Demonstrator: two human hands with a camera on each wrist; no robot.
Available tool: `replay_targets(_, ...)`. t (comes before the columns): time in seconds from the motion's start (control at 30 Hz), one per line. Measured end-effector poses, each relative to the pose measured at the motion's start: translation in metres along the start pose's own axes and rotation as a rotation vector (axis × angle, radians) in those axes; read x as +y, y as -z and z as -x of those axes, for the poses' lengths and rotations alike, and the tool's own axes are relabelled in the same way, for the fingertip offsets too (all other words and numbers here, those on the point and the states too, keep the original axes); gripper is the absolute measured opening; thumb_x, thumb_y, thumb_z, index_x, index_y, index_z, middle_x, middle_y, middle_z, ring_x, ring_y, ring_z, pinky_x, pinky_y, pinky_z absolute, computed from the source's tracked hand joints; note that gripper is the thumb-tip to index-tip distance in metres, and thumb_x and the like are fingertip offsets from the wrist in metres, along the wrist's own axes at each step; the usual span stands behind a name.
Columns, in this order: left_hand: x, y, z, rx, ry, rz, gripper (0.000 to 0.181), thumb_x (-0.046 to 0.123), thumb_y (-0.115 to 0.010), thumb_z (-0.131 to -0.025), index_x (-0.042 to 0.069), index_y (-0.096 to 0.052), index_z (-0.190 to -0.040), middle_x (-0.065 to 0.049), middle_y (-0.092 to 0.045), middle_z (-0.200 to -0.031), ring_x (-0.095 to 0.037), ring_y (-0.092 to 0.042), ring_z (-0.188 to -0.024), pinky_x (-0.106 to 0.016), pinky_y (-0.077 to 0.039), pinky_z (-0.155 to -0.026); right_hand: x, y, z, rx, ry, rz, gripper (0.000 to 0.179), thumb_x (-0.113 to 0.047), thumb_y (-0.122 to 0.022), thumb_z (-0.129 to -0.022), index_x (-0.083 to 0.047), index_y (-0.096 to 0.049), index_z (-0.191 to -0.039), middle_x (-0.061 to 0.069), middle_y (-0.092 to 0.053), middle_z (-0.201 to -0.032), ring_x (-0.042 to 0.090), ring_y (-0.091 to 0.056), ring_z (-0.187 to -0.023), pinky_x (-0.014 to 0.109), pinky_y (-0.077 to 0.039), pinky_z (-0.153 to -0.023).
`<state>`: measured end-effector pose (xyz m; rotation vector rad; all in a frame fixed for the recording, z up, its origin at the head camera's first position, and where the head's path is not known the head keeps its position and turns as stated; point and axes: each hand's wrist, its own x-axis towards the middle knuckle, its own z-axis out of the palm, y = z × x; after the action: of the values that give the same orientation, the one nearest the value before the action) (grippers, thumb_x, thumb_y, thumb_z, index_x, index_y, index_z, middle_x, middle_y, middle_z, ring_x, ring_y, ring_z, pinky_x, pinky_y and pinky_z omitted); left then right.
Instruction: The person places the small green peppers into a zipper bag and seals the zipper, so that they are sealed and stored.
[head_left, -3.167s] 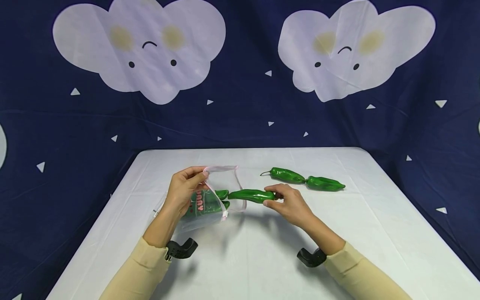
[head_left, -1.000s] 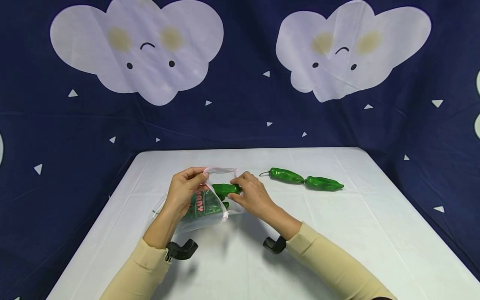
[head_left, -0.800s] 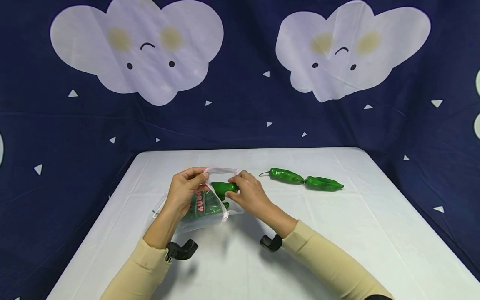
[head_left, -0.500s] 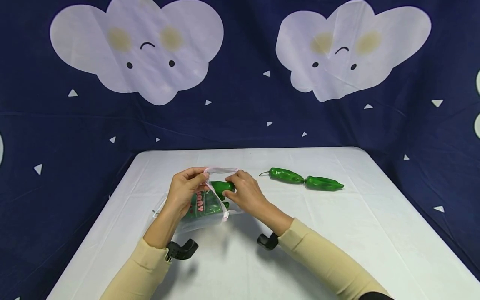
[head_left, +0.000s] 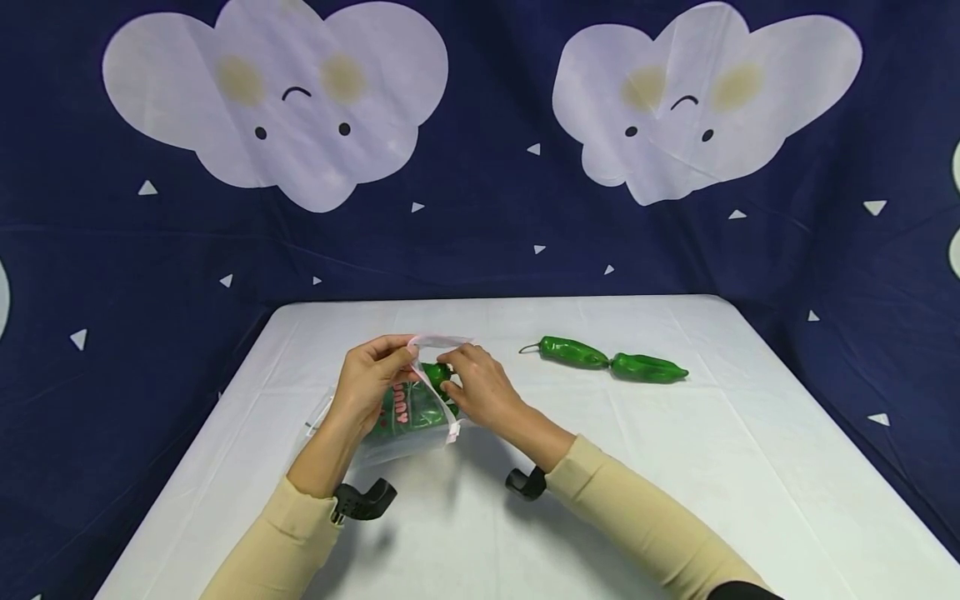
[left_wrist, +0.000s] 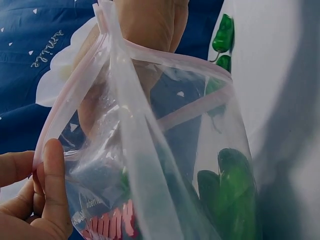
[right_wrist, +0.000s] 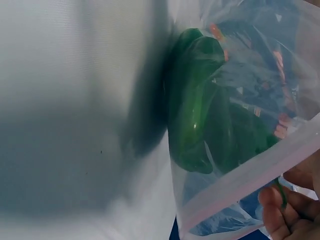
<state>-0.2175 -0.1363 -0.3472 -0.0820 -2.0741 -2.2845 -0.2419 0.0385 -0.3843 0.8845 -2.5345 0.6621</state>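
Note:
My left hand (head_left: 372,379) pinches the pink-edged rim of a clear zip bag (head_left: 397,446) with pink lettering, and the bag's mouth gapes to the right. Several green peppers (right_wrist: 195,105) lie inside, seen through the plastic. At the mouth, my right hand (head_left: 486,387) holds a green pepper (head_left: 435,375) by its stem end, its body inside the bag. The pepper's thin stem (right_wrist: 283,195) shows at the fingertips in the right wrist view. In the left wrist view, left thumb and fingers (left_wrist: 54,185) grip the rim, while the right hand (left_wrist: 150,35) is partly behind the plastic.
Two more green peppers, one with a long stem (head_left: 573,352) and one beside it (head_left: 648,368), lie end to end on the white table (head_left: 600,500), right of the hands. A dark blue cloth (head_left: 480,242) with clouds hangs behind the table.
My right hand has moved left with the green pepper, from outside the bag to its mouth, and the pepper has slid inside. The left hand keeps its place on the rim.

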Motion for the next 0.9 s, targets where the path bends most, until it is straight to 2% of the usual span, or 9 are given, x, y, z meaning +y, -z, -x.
replay_targets(0.2,0.0,0.0,0.0,0.0,-0.001,0.003,0.033,0.006,-0.059,-0.091,-0.013,-0.055,-0.118,0.001,-0.062,-0.084,-0.007,-0.061,-0.061,-0.019,-0.059,-0.062,0.003,0.001,0.005,0.058,0.057,-0.048,0.03,-0.01,-0.073,-0.081,-0.01,-0.065,-0.109,0.004,-0.064,-0.109,0.019,-0.06,-0.097,0.033,-0.055,-0.077)
replay_targets(0.43,-0.001,0.002,0.0,0.007,0.006,-0.002,0.033,0.006,-0.06,-0.091,-0.012,-0.056,-0.118,0.001,-0.061,-0.084,-0.008,-0.061,-0.061,-0.02,-0.059,-0.062,0.007,0.01,0.014,0.104,0.071,-0.091,0.031,-0.012,-0.076,-0.078,-0.009,-0.066,-0.108,0.004,-0.064,-0.109,0.022,-0.06,-0.1,0.036,-0.054,-0.083)
replay_targets(0.6,-0.001,0.003,0.0,0.014,0.003,-0.002,0.033,0.006,-0.06,-0.091,-0.012,-0.056,-0.118,0.003,-0.061,-0.082,-0.008,-0.061,-0.061,-0.021,-0.059,-0.062,0.013,0.018,0.021,0.154,0.086,-0.103,0.032,-0.013,-0.078,-0.076,-0.008,-0.067,-0.106,0.005,-0.065,-0.107,0.022,-0.06,-0.097,0.035,-0.054,-0.08)
replay_targets(0.9,-0.001,0.004,-0.001,0.011,0.0,-0.008,0.032,0.005,-0.059,-0.091,-0.012,-0.055,-0.118,0.003,-0.061,-0.081,-0.008,-0.061,-0.06,-0.02,-0.059,-0.062,0.027,0.031,0.032,0.177,0.048,-0.1,0.034,-0.014,-0.077,-0.077,-0.008,-0.066,-0.108,0.004,-0.065,-0.107,0.021,-0.059,-0.097,0.035,-0.054,-0.081)
